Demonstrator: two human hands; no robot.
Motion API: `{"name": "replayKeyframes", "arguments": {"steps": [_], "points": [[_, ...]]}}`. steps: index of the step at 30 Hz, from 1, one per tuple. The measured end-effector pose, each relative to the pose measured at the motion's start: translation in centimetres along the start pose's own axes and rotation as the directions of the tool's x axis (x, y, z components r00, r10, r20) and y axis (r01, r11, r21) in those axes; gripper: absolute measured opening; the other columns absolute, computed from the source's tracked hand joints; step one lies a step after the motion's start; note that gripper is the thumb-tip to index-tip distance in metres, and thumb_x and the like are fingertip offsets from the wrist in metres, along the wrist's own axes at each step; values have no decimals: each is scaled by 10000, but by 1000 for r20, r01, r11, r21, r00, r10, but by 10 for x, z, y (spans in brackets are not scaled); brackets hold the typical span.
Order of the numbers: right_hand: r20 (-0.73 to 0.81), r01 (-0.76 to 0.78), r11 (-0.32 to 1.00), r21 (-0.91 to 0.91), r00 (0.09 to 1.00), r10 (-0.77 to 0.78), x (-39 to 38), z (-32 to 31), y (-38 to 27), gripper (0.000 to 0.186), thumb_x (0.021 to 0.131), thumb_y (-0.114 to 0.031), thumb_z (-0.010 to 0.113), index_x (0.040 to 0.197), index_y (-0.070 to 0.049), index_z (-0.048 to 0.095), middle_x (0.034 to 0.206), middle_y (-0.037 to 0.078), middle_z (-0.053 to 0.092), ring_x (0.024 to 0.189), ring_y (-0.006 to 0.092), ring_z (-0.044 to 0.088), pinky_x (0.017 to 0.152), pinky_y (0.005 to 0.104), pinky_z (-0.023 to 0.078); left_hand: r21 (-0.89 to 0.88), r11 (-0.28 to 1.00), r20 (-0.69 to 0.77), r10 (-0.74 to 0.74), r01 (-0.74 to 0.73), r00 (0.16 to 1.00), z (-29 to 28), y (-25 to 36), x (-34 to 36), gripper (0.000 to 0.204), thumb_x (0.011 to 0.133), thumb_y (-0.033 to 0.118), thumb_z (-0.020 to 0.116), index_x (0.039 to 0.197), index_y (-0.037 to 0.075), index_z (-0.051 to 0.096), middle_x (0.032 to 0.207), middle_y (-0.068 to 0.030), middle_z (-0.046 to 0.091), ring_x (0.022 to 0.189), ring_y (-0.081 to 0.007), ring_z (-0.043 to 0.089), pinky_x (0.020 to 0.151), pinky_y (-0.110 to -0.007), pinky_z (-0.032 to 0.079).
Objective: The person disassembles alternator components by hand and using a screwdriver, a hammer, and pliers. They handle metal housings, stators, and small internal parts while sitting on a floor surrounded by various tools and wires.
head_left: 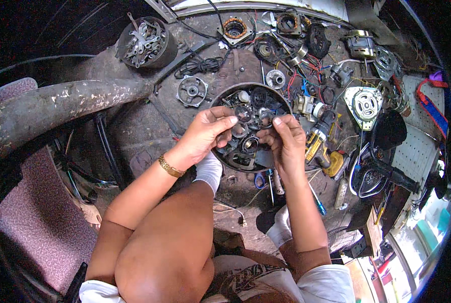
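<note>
Both hands are raised over a round dark pan [219, 95] filled with loose metal and black parts. My left hand [204, 132], with a gold watch [170, 166] at its wrist, pinches a small dark round part [243, 115] between thumb and fingers. In my right hand [290, 144], thumb and fingertips close on another small dark round part [266, 119]. The two parts are apart, side by side. Their exact kind is too small to tell. Below them in the pan lies a dark ring-shaped piece [249, 144].
A yellow and black drill [316, 144] lies right of the pan. Blue-handled scissors [260, 181] and a screwdriver [271, 189] sit below it. Copper-wound stators [234, 29] and tangled wires are behind. A bucket of wrenches [145, 44] stands far left; a motor cover [192, 91] lies nearer.
</note>
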State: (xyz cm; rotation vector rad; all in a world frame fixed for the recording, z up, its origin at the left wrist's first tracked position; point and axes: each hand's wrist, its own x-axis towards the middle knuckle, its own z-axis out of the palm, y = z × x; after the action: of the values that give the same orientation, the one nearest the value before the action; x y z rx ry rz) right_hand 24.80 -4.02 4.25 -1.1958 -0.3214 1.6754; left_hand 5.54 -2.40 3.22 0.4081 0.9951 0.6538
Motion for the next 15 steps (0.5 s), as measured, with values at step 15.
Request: {"name": "replayKeyframes", "arguments": {"steps": [15], "points": [[-7,-6,1000,-10,1000,5,-1,4,1,104,864,-100,574,880,-2,543,843,134,620,657,215,639,540,311,539,136,989,-63,73,-64,995,3,3,1,135,859,149,599,956,57,574,754,-54,639,547,-52,504,430,-171,352]]}}
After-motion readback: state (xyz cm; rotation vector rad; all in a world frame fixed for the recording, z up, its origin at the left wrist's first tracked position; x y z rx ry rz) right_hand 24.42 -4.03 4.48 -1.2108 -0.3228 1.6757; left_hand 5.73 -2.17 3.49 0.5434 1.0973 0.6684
